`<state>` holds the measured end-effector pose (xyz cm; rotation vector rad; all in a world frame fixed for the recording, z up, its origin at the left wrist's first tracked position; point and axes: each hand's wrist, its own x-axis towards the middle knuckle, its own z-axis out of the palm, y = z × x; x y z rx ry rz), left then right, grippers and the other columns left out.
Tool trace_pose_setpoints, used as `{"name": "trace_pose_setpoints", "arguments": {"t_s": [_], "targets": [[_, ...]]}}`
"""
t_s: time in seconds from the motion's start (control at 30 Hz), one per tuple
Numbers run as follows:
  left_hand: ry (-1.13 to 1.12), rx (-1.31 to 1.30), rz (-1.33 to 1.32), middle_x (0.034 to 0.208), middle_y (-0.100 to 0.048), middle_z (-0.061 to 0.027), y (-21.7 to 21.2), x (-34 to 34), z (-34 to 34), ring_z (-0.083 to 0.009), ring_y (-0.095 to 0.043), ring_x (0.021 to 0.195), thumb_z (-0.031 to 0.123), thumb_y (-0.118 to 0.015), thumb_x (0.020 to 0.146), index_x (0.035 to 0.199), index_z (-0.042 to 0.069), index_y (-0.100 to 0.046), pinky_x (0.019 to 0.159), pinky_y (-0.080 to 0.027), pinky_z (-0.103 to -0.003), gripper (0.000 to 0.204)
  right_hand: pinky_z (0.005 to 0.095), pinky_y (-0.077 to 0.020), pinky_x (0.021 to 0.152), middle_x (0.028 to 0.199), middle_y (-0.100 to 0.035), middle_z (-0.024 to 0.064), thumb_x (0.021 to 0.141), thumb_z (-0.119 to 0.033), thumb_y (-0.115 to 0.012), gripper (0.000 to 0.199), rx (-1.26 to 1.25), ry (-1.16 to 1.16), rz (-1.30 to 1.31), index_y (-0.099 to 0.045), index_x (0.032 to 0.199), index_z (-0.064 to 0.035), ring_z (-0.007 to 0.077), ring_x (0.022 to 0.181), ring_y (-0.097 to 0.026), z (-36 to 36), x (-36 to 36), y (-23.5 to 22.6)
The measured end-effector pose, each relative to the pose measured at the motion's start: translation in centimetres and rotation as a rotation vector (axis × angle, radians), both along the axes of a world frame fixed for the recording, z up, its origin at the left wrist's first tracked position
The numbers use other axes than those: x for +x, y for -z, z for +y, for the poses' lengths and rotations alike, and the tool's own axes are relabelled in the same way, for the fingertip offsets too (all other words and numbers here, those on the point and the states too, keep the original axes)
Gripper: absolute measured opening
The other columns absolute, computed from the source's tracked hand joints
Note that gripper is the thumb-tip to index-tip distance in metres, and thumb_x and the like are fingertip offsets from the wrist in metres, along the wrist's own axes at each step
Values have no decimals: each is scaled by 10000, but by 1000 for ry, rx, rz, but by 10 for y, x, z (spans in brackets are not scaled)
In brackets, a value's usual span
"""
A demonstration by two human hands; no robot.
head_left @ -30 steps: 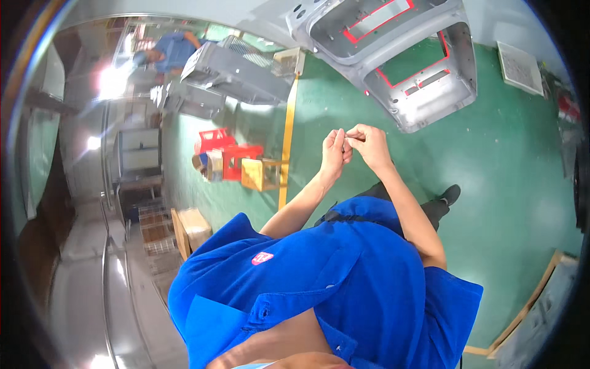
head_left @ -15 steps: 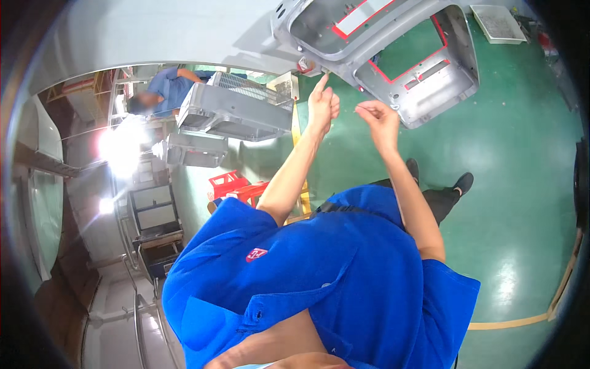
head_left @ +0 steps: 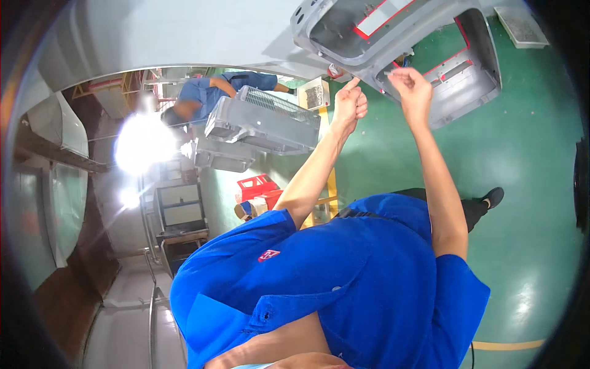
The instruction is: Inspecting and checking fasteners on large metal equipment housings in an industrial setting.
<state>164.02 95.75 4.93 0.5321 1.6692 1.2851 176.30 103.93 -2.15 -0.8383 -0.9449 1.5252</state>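
Note:
A large grey molded frame (head_left: 362,60) with wide openings hangs at the top, its openings partly edged in red. My left hand (head_left: 351,107) is just below the frame's near edge, with curled fingers and one digit stretched toward that edge. What lies inside its curl, if anything, is hidden. To its right, my right hand (head_left: 413,92) is raised in a pinch in front of the frame's lower part. Something small and pale seems to be at its fingertips, too small to name. Whether either hand touches the frame I cannot tell.
More grey molded housings (head_left: 261,123) hang at the left, with a person in blue (head_left: 206,95) behind them. A white tray of small parts (head_left: 314,95) stands beyond my left hand, another tray (head_left: 521,27) at the far right. Red stools (head_left: 258,184) stand on the green floor (head_left: 528,154).
The frame and surroundings have shifted right in view. My right hand has risen from beside the frame to in front of its lower part. My left hand stays near the edge, fingers still curled.

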Motion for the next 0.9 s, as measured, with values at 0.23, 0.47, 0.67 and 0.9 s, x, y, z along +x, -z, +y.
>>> {"name": "trace_pose_setpoints", "arguments": {"t_s": [0.23, 0.47, 0.67, 0.9], "targets": [[-32, -2, 7, 552, -303, 27, 20, 3, -3, -53, -249, 417, 89, -396, 911, 1079, 12, -471, 364, -177, -198, 200, 237, -432, 558, 675, -599, 21, 677, -98, -747, 134, 63, 230, -76, -689, 776, -29, 90, 571, -518, 12, -25, 6], [-4, 12, 15, 567, -327, 17, 49, 13, -13, -69, -275, 417, 88, -413, 901, 1334, -2, -289, 363, -203, -201, 459, 337, -446, 607, 680, -601, 32, 653, -144, -711, 103, 117, 268, -238, -677, 717, -72, 192, 628, -575, 19, -28, 16], [-3, 50, -33, 566, -332, 17, 65, 32, -22, -67, -280, 415, 83, -409, 903, 1375, 10, -226, 361, -207, -198, 511, 338, -407, 646, 681, -601, 10, 650, -142, -697, 96, 403, 318, -381, -651, 722, -100, 193, 665, -564, 18, -14, 37], [-34, 66, -36, 560, -346, 16, 79, 42, -21, -64, -288, 407, 93, -436, 897, 1388, 9, -208, 355, -210, -198, 548, 340, -393, 689, 704, -610, 23, 658, -153, -686, 90, 460, 277, -421, -643, 717, -100, 201, 699, -564, 24, -14, 51]]}}
